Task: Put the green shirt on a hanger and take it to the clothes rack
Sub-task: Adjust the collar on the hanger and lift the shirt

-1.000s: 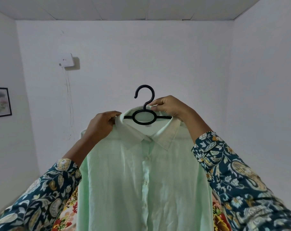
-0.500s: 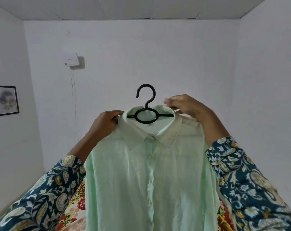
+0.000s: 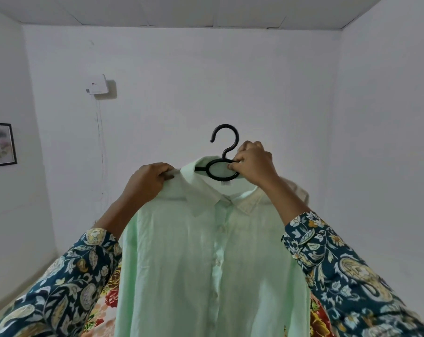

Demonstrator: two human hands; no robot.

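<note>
Aloft, grips green shirt [image 3: 206, 263] with left hand [image 3: 147, 183], pinches hanger [image 3: 224, 139] with right hand [image 3: 253, 166], facing wall box [image 3: 97, 85], logo unreadable.

Soft, even, cool indoor light, moderately bright, no glare. Faint shadow beside the wall box [image 3: 97, 85]. Wide-angle bending at edges; sleeves [image 3: 356, 276] slightly blurred.

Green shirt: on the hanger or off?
On. Hook and ring of the hanger rise from the collar, green shirt hangs spread; right hand grips the hanger, left hand holds a shoulder.
</note>
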